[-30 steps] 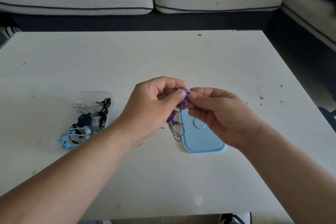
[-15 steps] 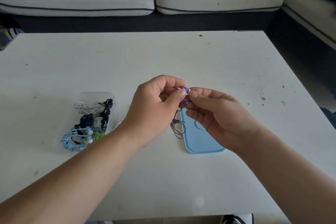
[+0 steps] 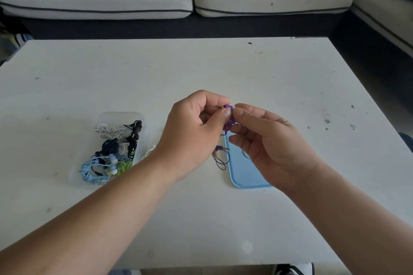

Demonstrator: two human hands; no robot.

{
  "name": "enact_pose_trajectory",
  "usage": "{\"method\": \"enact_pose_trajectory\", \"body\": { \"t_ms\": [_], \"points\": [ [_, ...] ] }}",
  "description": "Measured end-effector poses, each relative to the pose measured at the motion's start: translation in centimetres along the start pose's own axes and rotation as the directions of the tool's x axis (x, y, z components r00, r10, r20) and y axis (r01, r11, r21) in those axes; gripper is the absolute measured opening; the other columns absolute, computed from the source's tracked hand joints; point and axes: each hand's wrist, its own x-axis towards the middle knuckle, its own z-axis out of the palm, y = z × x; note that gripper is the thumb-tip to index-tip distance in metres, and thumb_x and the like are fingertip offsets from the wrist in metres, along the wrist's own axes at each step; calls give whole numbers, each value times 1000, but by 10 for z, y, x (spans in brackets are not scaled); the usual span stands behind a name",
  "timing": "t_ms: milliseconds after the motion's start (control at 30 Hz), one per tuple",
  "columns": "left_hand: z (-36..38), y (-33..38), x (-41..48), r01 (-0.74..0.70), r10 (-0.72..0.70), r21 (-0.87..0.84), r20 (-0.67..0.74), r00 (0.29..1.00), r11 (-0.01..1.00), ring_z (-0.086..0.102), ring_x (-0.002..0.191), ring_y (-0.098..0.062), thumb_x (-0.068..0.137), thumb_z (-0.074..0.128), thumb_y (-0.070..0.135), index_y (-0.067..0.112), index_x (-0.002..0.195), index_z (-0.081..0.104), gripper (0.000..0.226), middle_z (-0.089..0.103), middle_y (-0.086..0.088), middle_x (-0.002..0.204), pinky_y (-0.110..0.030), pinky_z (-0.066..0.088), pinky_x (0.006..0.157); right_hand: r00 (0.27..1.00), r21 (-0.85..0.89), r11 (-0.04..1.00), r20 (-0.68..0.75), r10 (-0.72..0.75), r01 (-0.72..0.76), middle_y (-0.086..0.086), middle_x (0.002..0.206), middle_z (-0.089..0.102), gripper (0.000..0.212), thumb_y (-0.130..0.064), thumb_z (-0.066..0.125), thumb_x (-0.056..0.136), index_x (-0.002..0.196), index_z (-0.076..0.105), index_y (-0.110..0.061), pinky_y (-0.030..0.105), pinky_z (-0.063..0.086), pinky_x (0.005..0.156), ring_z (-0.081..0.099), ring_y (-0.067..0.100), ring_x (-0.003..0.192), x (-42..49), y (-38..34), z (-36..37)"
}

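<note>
the left hand (image 3: pixel 196 131) and right hand (image 3: pixel 268 140) are both pinching the purple earphones (image 3: pixel 227 106) with curled fingertips above the table (image 3: pixel 290 73). its cable is dangling toward 6 o'clock, at 9 o'clock of the blue lid (image 3: pixel 241 174)

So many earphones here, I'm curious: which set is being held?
The purple earphones, pinched between the left hand and right hand above the table; the other sets lie in the clear box.
</note>
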Motion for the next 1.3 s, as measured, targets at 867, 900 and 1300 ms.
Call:
{"method": "enact_pose_trajectory", "body": {
  "t_ms": [867,900,1300],
  "points": [
    [-3,7,0,81,-79,-98,19,997,992,68,65,-7,101,65,10,19,107,77,16,78,3,80,-22,56,64,986,-30,999,161,42,-38,6,79,67,8,-10,64,94,97,69,-5,27,57,65,66,15,66,4,-12,-6],
    [-3,7,-1,81,-79,-96,31,996,992,68,65,-8,101,65,10,19,107,77,17,78,3,81,-22,55,64,981,-35,998,184,52,-46,6,79,66,9,-12,66,90,95,69,-5,27,57,66,66,15,66,4,-13,-7],
    [-5,9,-2,89,-77,-147,87,993,985,70,72,-13,99,67,7,10,109,76,14,77,-2,81,-23,56,65,965,-97,995,261,33,-8,6,76,67,15,-15,67,85,91,78,-7,26,57,68,60,14,67,6,-12,-12]
  ]
}}
